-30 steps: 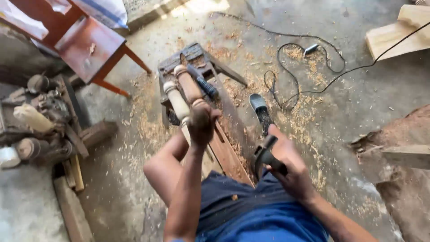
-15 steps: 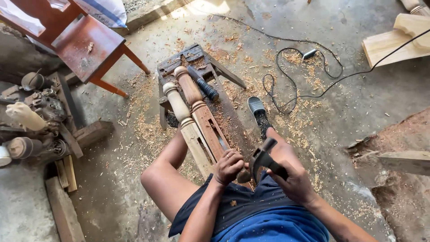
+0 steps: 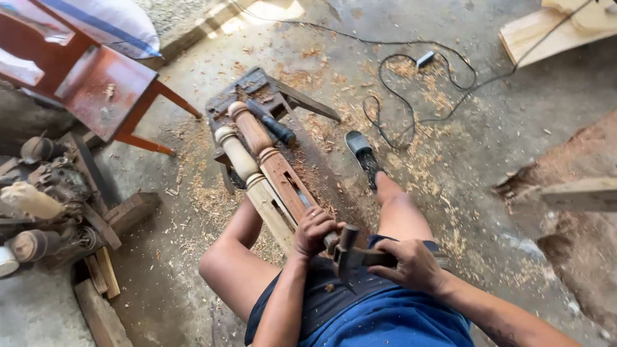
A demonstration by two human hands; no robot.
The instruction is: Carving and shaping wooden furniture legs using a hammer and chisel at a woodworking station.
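Two turned wooden legs lie side by side along a low work stool (image 3: 258, 82), a darker brown leg (image 3: 258, 138) and a pale leg (image 3: 235, 150). My left hand (image 3: 315, 229) is closed in a fist on the near square end of the brown leg, around what looks like a chisel handle; the blade is hidden. Just ahead of the fist, a slot (image 3: 297, 193) is cut into that leg. My right hand (image 3: 411, 263) grips the handle of a hammer (image 3: 348, 254), whose head hangs right beside my left fist.
A dark-handled tool (image 3: 275, 127) rests on the stool's far end. A sandal (image 3: 362, 151) and a looped black cable (image 3: 411, 83) lie on the sawdust-strewn floor. A red-brown table (image 3: 106, 90) stands at left above old machine parts (image 3: 48, 193). Planks (image 3: 546, 32) at upper right.
My left hand has drawn back from the turned part of the legs toward my body and closed into a fist beside the hammer head. The right hand has kept hold of the hammer.
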